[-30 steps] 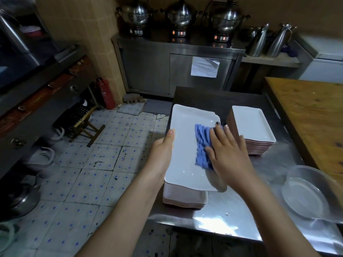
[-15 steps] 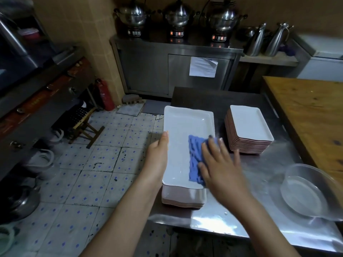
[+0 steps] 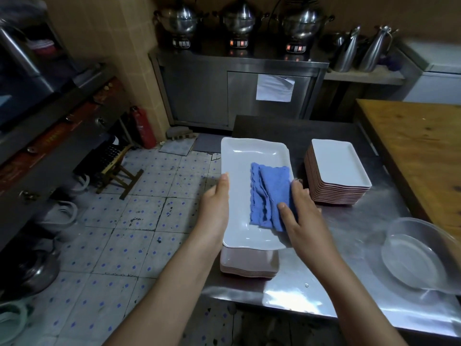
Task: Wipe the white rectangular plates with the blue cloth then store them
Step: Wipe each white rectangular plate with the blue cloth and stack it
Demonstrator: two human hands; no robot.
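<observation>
Your left hand (image 3: pixel 214 208) is gripping the plate (image 3: pixel 239 171) by its left rim. Your right hand (image 3: pixel 304 221) is pinching the cloth (image 3: pixel 269 191) against the right rim.

dim, glare on steel table (image 3: pixel 294 299), edges warped
</observation>
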